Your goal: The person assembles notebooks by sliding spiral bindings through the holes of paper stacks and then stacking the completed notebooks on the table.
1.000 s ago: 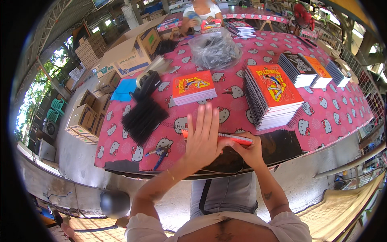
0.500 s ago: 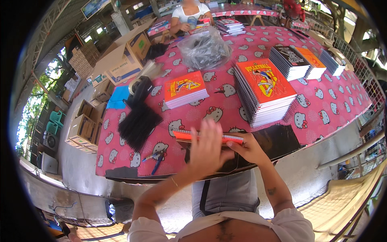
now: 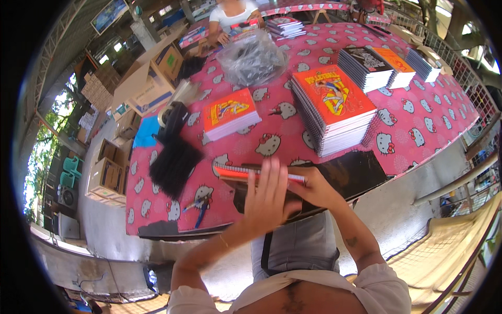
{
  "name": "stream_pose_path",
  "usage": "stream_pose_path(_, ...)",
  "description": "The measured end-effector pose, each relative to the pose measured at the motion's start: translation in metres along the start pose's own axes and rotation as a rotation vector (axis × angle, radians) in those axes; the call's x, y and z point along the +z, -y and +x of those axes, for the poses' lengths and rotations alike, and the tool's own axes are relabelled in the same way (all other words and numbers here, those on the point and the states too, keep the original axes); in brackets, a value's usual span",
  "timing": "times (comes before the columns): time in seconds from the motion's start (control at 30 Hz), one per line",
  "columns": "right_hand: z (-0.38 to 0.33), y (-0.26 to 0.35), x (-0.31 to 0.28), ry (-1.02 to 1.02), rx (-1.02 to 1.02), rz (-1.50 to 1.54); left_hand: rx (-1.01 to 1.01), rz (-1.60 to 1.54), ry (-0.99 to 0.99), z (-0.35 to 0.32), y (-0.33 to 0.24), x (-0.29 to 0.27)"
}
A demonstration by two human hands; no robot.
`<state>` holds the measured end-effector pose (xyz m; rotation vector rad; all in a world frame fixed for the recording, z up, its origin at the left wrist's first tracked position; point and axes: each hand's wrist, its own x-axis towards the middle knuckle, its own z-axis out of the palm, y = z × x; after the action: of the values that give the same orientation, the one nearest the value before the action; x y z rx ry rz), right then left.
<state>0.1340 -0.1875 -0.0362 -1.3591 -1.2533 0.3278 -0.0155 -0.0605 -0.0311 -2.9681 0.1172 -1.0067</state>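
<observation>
My right hand (image 3: pixel 314 189) grips the right end of an orange spiral notebook (image 3: pixel 236 171) held flat just above the near edge of the pink patterned table (image 3: pixel 418 131). My left hand (image 3: pixel 267 200) lies spread over the notebook's middle, fingers apart and pointing away from me. A black sheet (image 3: pixel 355 175) lies under and to the right of the hands.
A tall stack of orange spiral notebooks (image 3: pixel 332 107) stands just beyond my hands, a lower stack (image 3: pixel 231 112) to its left. A bundle of black strips (image 3: pixel 175 163), a tape dispenser (image 3: pixel 172 116), pens (image 3: pixel 198 205) and a clear bag (image 3: pixel 252 57) lie about. Another person (image 3: pixel 232 14) sits at the far side.
My left hand has slid right and nearer across the notebook. My head has tipped so the table sits lower and closer in view.
</observation>
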Motion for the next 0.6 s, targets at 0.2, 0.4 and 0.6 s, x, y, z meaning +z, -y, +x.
stream_pose_path(0.2, 0.000, 0.001, 0.000, 0.005, 0.109, 0.044, -0.049, -0.035, 0.141, -0.005, -0.003, 0.008)
stream_pose_path(0.4, -0.004, -0.012, 0.001, -0.001, -0.011, 0.010, -0.093, -0.048, 0.103, 0.033, 0.002, -0.005)
stream_pose_path(0.6, -0.002, -0.005, 0.005, -0.002, 0.094, 0.042, -0.051, -0.047, 0.067, 0.013, -0.004, 0.002)
